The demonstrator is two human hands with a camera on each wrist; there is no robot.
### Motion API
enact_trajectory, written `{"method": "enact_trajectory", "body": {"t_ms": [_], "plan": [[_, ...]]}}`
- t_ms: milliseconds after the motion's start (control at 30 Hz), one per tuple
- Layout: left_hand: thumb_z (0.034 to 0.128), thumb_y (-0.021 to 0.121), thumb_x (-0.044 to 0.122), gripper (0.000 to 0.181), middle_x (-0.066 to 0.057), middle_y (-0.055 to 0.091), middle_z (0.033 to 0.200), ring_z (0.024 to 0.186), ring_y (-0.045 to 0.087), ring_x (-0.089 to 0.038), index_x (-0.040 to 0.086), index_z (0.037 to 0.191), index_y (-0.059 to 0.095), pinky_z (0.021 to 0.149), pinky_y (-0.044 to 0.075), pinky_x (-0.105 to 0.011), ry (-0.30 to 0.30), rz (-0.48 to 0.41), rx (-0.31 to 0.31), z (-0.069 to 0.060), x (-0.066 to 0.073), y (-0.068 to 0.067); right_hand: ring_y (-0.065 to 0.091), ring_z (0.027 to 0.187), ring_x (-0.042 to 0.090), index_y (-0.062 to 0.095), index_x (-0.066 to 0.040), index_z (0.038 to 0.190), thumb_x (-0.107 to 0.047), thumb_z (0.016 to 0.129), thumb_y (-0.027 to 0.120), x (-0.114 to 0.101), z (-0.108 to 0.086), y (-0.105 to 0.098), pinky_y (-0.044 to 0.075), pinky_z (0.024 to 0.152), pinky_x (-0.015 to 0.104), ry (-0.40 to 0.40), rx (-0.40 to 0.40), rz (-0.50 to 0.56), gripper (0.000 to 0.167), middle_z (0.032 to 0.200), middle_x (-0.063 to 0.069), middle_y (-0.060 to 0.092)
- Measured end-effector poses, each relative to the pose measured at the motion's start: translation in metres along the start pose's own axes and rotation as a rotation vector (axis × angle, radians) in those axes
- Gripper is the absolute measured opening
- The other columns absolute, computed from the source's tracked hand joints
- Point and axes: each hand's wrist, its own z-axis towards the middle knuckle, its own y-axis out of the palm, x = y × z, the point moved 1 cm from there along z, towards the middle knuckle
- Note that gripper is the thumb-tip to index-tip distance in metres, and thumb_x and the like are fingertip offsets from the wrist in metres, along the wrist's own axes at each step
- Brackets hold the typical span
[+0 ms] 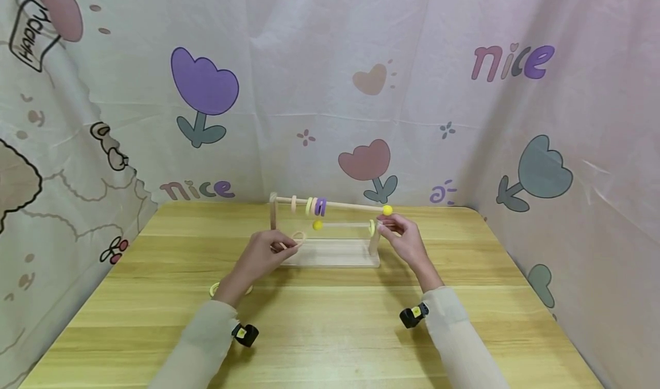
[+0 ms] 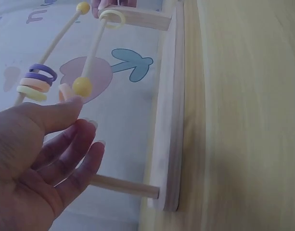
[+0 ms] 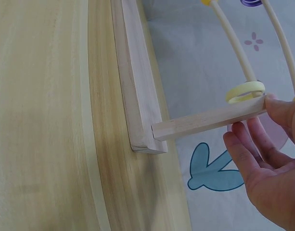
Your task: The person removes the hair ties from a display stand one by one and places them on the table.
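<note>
A wooden stand [image 1: 330, 253] has two posts, each bearing a rod. The upper rod [image 1: 350, 205] carries purple rings [image 1: 320, 207], a yellow ring and a peach one, with a yellow ball [image 1: 387, 210] at its end. On the lower rod [image 2: 93, 50], a yellow ring [image 3: 245, 90] sits beside the right post [image 3: 210, 118]; its free end has a yellow ball [image 2: 82, 87]. My left hand [image 1: 268, 250] pinches a pale ring [image 1: 299, 238] near that ball. My right hand [image 1: 404, 240] holds the top of the right post between thumb and fingers.
Yellow rings [image 1: 213, 289] lie on the wooden table [image 1: 330, 331], partly hidden by my left forearm. A printed curtain [image 1: 289, 91] hangs behind the table and along its sides.
</note>
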Motion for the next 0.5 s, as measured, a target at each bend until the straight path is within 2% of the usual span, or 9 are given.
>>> {"method": "enact_trajectory", "body": {"t_ms": [200, 500], "plan": [[0.0895, 0.080, 0.010, 0.005, -0.004, 0.076, 0.088, 0.072, 0.064, -0.009, 0.009, 0.094, 0.082, 0.064, 0.055, -0.020, -0.024, 0.035, -0.071, -0.007, 0.003, -0.010, 0.066, 0.109, 0.019, 0.070, 0.004, 0.122, -0.005, 0.098, 0.068, 0.001, 0.000, 0.001, 0.051, 0.095, 0.015, -0.001, 0.001, 0.001, 0.025, 0.124, 0.023, 0.071], [0.0882, 0.080, 0.008, 0.006, -0.005, 0.077, 0.087, 0.073, 0.059, -0.007, 0.006, 0.093, 0.083, 0.065, 0.053, -0.020, -0.011, 0.055, -0.162, -0.016, -0.001, -0.021, 0.067, 0.110, 0.023, 0.070, 0.005, 0.121, -0.004, 0.099, 0.068, 0.002, 0.001, 0.001, 0.052, 0.095, 0.015, 0.001, 0.005, -0.017, 0.024, 0.125, 0.024, 0.070]]}}
